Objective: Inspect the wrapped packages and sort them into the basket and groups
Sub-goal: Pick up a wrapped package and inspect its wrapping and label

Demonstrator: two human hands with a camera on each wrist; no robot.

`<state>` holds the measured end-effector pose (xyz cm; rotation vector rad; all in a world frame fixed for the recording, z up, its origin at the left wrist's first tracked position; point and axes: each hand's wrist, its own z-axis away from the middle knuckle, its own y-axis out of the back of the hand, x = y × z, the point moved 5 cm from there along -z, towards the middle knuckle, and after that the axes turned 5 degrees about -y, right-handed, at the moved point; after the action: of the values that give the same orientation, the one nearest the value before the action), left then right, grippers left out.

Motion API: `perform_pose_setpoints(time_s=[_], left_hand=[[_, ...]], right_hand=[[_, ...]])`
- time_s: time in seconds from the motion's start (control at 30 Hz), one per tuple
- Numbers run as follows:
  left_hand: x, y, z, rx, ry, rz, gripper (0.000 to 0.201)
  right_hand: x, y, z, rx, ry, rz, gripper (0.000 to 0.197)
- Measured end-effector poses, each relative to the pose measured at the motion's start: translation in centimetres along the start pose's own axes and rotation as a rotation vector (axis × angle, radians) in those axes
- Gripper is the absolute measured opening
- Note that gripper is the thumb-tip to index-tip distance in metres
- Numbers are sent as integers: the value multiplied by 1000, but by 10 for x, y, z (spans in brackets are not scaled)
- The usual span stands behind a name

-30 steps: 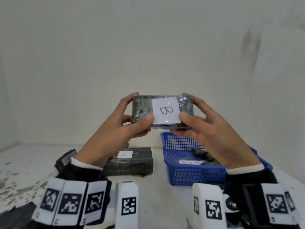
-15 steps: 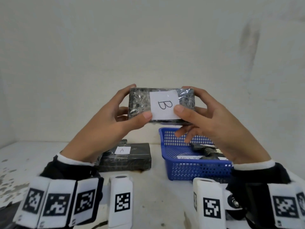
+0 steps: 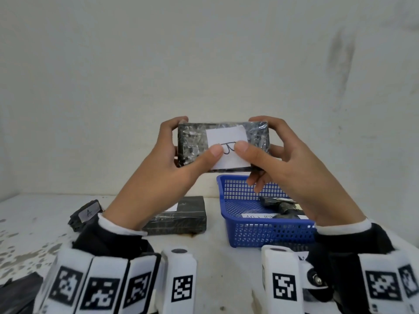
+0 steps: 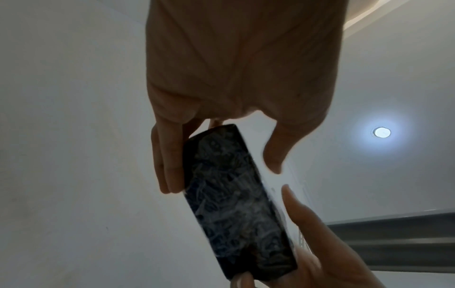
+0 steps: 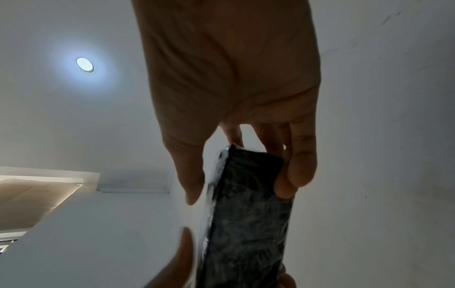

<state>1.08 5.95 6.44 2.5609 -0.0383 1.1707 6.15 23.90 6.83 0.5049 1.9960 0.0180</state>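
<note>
both hands [image 3: 223, 165] hold black film-wrapped package [image 3: 192, 143] with white label [image 3: 226, 138]

Since a second ago, both thumbs have slid inward across the label [image 3: 226, 148] of the package [image 3: 223, 147], now nearly meeting over its letter and hiding part of it, while the package has tipped so its top edge leans away.
</note>
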Motion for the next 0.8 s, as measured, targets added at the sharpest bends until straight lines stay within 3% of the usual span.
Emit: perform_pose_setpoints(time_s=[0.33,0.47,0.6,0.8], left_hand=[[-10,-2,-8,19,-17,138,55],[-11,-1,-8,25,-15,146,65],[-10,-1,-7,31,2,130,73],[-9,-2,-6,2,22,100,87]], right_hand=[[-3,-1,1,-5,13,-10,50],[-4,-2,1,13,21,-22,46],[-4,1,0,29,24,-35,25],[-5,-2,1,31,49,-30,34]])
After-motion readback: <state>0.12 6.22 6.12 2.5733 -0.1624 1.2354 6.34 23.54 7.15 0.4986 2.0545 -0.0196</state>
